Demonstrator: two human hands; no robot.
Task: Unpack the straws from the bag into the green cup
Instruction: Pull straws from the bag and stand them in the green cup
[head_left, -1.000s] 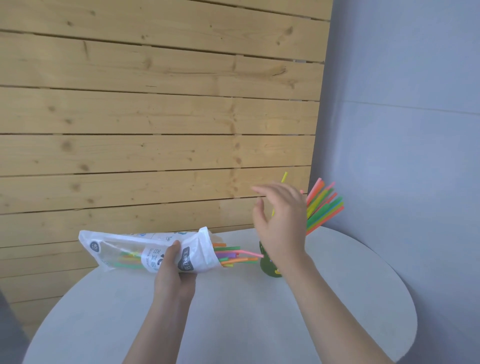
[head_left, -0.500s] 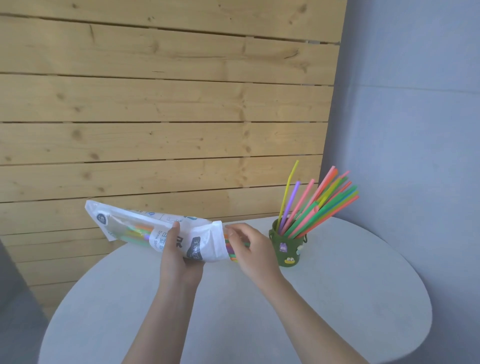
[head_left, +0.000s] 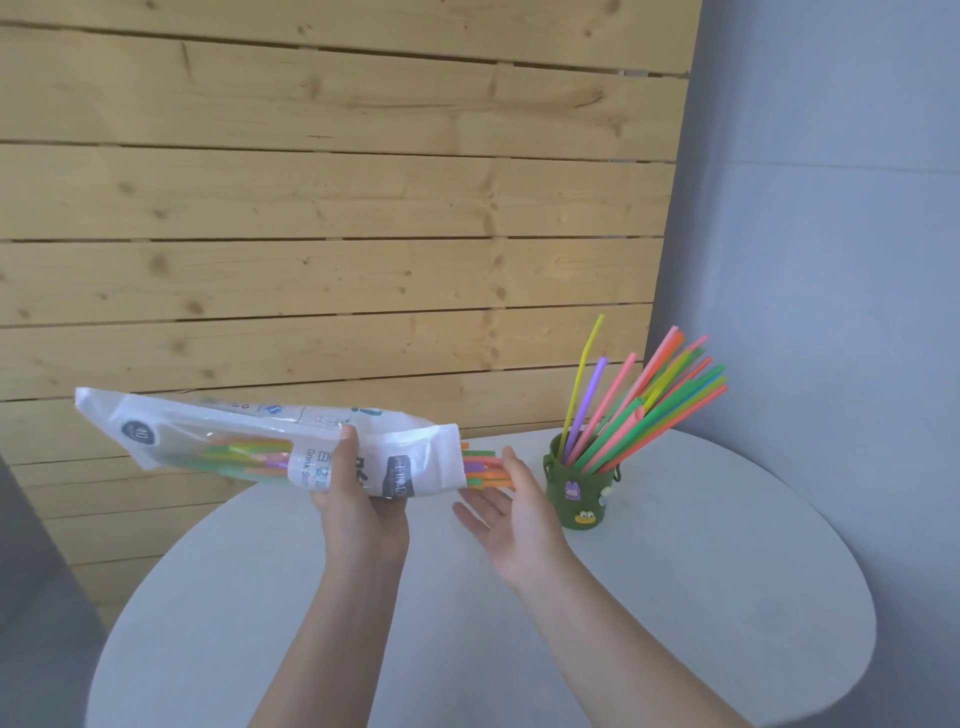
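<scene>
**Bag held level, straw ends out at the mouth**

My left hand (head_left: 358, 499) grips the bag (head_left: 260, 441) from below, thumb wrapped up over its front face, fingers hidden behind. The bag is off the table, lying nearly level, its sealed end up and to the left, its open mouth facing right. Through the clear window I see a bundle of coloured straws (head_left: 244, 452) inside; the ends of several orange and green ones (head_left: 485, 470) poke out of the mouth.

My right hand (head_left: 511, 514) is spread, palm turned toward the bag, fingers straight. The protruding ends lie against the fingers; it holds nothing.

The green cup (head_left: 579, 493) stands upright on the round white table (head_left: 701, 597), just right of my right hand and apart from it. It carries small cartoon stickers and already holds a fan of straws (head_left: 649, 405) leaning right, one yellow straw bent at its top.

Behind: a wooden plank wall (head_left: 311, 208); to the right, a grey wall (head_left: 831, 234) close to the table edge. My right hand sits between bag mouth and cup.
</scene>
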